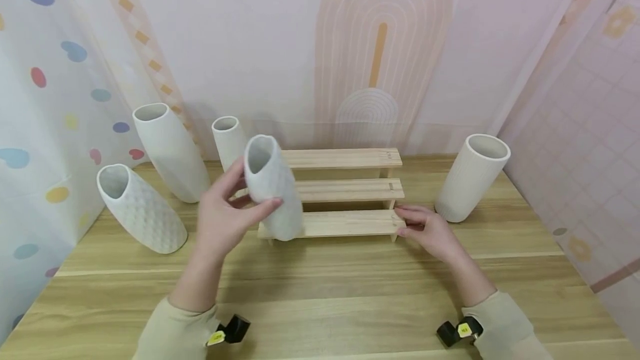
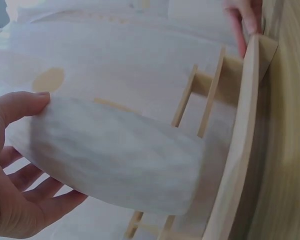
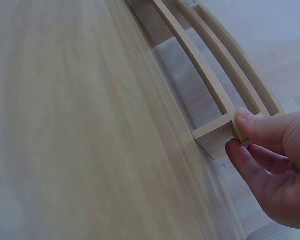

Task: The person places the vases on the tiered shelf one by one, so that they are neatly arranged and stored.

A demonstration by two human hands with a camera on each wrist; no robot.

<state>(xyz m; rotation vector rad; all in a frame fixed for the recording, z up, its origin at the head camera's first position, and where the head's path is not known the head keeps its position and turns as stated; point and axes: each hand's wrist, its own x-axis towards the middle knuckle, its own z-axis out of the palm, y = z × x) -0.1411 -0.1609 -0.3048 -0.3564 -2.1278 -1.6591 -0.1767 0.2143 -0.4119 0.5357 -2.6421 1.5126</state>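
My left hand [image 1: 227, 213] grips a white vase [image 1: 274, 193] with a dimpled surface, thumb on one side and fingers round the other. The vase leans slightly, its mouth up, and overlaps the left end of a three-step wooden rack [image 1: 345, 222] in the head view. In the left wrist view the vase [image 2: 115, 150] lies across the picture, its base toward the rack's front board [image 2: 242, 135]. At the rack's right end my right hand [image 1: 427, 230] pinches the corner of the lowest board, thumb [image 3: 257, 127] on top and fingers beneath.
On the left stand a dimpled vase [image 1: 145, 213], a tall smooth vase [image 1: 172, 154] and a small slim vase [image 1: 229, 140]. A ribbed cylindrical vase [image 1: 470, 182] stands right of the rack. Patterned curtains [image 1: 250, 32] hang behind the wooden table [image 1: 320, 304].
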